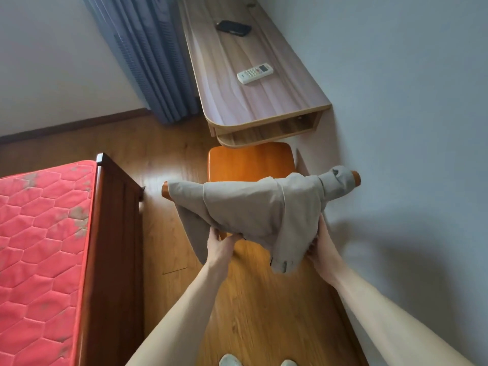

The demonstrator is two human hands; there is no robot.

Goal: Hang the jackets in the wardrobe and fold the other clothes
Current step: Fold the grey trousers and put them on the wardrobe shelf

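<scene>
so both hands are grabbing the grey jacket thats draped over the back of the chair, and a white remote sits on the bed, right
Not quite. The head view shows the white remote lying on the wooden desk, not on the bed. The rest holds: the left hand and right hand both grip the grey jacket draped over the chair back.

Beige jacket (253,207), rumpled, draped over orange chair (250,161) backrest, sleeve dangling.

No text can be read anywhere; the white remote control (255,73) on the wooden desk (229,101) carries buttons and a display too small to make out.
</scene>
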